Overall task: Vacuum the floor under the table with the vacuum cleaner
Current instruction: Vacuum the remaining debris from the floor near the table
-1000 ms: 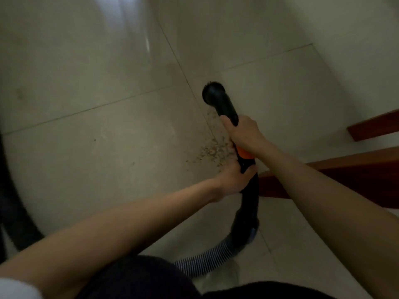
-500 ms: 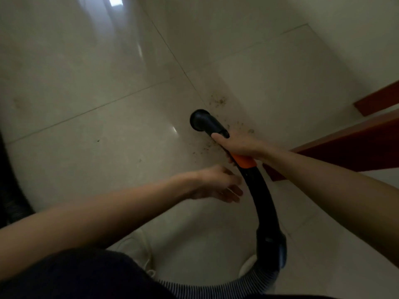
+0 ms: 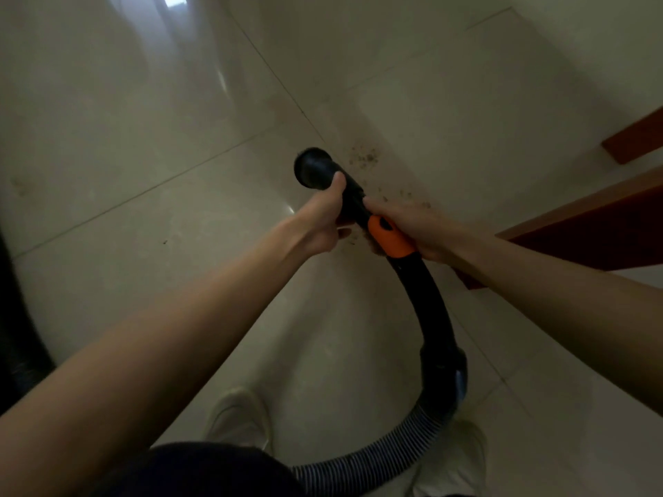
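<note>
I hold the black vacuum hose handle (image 3: 432, 310) above the pale tiled floor (image 3: 143, 138). Its round open nozzle end (image 3: 313, 168) points up and to the left. My left hand (image 3: 324, 217) grips the tube just behind the nozzle. My right hand (image 3: 412, 224) grips the handle at the orange collar (image 3: 389, 235). The ribbed grey hose (image 3: 369, 464) curves down toward my body. Brown crumbs (image 3: 364, 157) lie scattered on the floor just beyond the nozzle. A few more crumbs (image 3: 405, 197) lie near my right hand.
Reddish-brown wooden table parts (image 3: 610, 231) stand at the right, with a second wooden piece (image 3: 635, 138) farther back. A white wall (image 3: 592, 48) rises at the upper right. My light shoes (image 3: 240, 417) are on the floor below. A dark object (image 3: 18, 335) sits at the left edge.
My left hand, free half a second ago, now grips the tube behind the nozzle. The nozzle has tilted up and drawn back from the crumbs.
</note>
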